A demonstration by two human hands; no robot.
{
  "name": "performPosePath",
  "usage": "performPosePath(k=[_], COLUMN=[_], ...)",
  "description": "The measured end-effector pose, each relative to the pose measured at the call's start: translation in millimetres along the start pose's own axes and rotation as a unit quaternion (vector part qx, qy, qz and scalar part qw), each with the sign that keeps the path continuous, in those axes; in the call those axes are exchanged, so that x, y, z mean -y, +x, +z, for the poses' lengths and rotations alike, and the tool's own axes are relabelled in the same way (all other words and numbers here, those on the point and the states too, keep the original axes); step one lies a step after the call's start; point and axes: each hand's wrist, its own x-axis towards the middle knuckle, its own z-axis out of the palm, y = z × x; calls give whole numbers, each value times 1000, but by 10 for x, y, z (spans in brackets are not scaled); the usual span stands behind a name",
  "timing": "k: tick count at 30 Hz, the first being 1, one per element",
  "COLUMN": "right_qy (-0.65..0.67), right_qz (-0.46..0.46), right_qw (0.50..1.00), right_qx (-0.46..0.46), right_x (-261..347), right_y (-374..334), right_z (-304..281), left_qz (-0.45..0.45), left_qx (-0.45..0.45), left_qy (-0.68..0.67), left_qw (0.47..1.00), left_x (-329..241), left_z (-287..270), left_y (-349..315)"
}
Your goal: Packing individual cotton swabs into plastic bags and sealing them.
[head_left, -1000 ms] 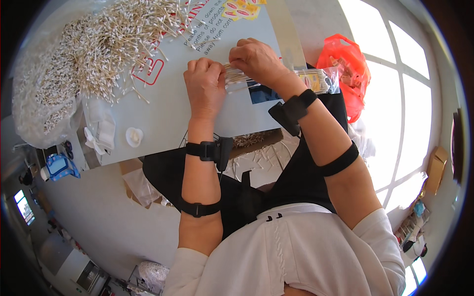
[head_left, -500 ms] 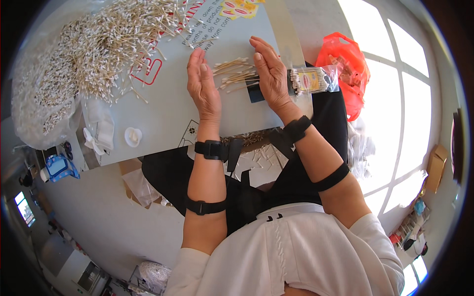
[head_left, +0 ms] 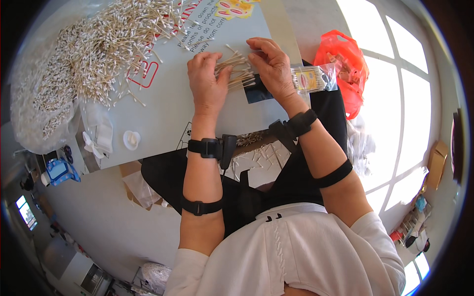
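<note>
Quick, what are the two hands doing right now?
Left hand: open, pressing against the bunch of cotton swabs.
Right hand: open, fingers on the same bunch.

We see the left hand (head_left: 207,84) and right hand (head_left: 274,69) flat on the bench (head_left: 168,111), open, pressing a small bundle of cotton swabs (head_left: 237,71) between them from 9 and 3 o'clock. Big loose swab pile (head_left: 98,49) lies at 10 o'clock. Clear packet of swabs (head_left: 313,79) sits just beside the right wrist at 3 o'clock, red plastic bag (head_left: 348,64) beyond it. Small white cap (head_left: 131,140) at 8 o'clock.
</note>
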Motion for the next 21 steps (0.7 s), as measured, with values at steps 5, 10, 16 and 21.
performPosePath(k=[5,10,16,21], right_qy=[-38,-182,-330,-341], right_qz=[-15,10,76,117], right_qw=[999,983,925,918], right_qx=[-16,27,173,168], right_x=[-10,-5,151,207], right_y=[8,218,520,555], right_z=[-11,13,52,-19], left_qz=[20,60,78,75], left_qx=[54,75,81,61], left_qy=[63,76,75,82], left_qw=[996,992,991,992], left_x=[11,10,12,7], left_z=[8,-28,-27,-2], left_y=[132,227,221,158])
